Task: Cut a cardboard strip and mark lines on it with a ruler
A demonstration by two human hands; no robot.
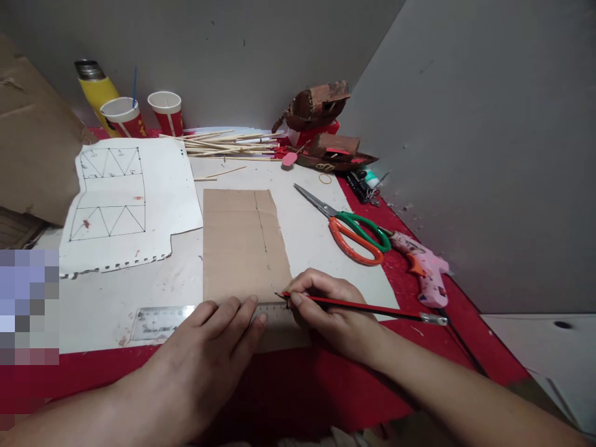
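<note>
A piece of brown cardboard [237, 242] lies in front of me, with a thin line and small marks drawn near its right side. Across its lower part runs a clear plastic ruler [153, 324], partly covered by my hands. My left hand [218, 335] presses the ruler down with bent fingers, holding it against the cardboard. In my right hand [333, 310] is a red and black pencil [372, 306], pinched near its point. The pencil tip rests at or just above the cardboard, close to the ruler's upper edge; whether it touches is too small to tell.
To the right lie scissors [347, 230] and a pink glue gun [426, 267]. A paper with drawn triangles [161, 180] lies left. Behind are wooden sticks [228, 146], paper cups [165, 115], a yellow bottle [95, 93] and brown model boats [333, 152]. Grey panels stand behind and right.
</note>
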